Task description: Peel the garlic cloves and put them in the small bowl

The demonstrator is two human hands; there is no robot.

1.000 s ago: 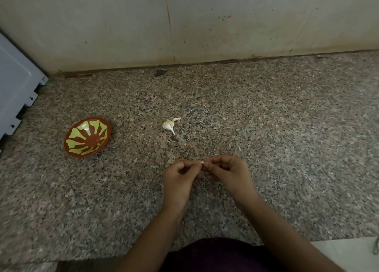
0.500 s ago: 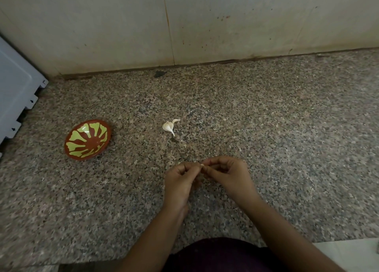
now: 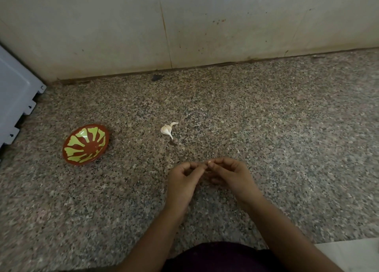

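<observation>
My left hand [image 3: 181, 183] and my right hand [image 3: 231, 176] meet fingertip to fingertip low over the speckled granite counter [image 3: 266, 128]. Between their thumbs and forefingers they pinch one small pale garlic clove [image 3: 209, 162], mostly hidden by the fingers. A second garlic clove [image 3: 167, 129], white with its papery skin and tail on, lies on the counter a little beyond the hands. The small bowl [image 3: 85, 145], red-brown with a yellow-green petal pattern, stands to the left, tilted toward me, and holds nothing I can see.
A pale tiled wall [image 3: 184, 29] closes the counter at the back. A light blue-grey plastic panel [image 3: 14, 99] juts in at the far left, beside the bowl. A small dark scrap [image 3: 174, 142] lies near the loose clove. The counter's front edge runs under my arms.
Both hands stay together on the same clove, with only small finger movements. The bowl and the loose clove have not moved.
</observation>
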